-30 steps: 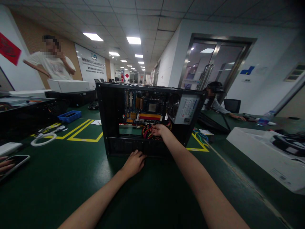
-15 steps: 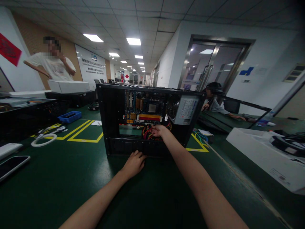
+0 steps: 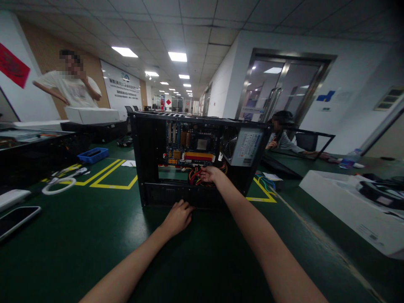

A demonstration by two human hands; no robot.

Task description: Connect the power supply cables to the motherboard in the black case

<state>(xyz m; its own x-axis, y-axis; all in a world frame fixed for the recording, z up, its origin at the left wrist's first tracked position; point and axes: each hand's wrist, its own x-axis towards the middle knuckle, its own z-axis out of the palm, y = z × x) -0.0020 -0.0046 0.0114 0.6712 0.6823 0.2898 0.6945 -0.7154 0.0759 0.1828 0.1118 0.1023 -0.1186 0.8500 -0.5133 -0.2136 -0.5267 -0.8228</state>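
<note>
On the green worktable (image 3: 78, 235) stands 1 open-sided computer case (image 3: 167, 193), directly in front of the person. Inside sit 1 motherboard (image 3: 193, 141) and, to its right, 1 power supply (image 3: 248, 147). The left hand (image 3: 178, 216) lies palm-down by the case's lower edge, fingers loosely bent, gripping nothing. The right hand (image 3: 210, 173) reaches inside, fingertips at the multicoloured cables (image 3: 194, 176); whether they pinch any, I cannot tell.

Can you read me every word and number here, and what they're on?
None reads clearly enough to quote.
White wall sign: several lines, too blurred.
Power supply label: too small and blurred.
Red banner: dark writing, too blurred.
White box, right: print too small.
Glass door: lettering too small.
</note>
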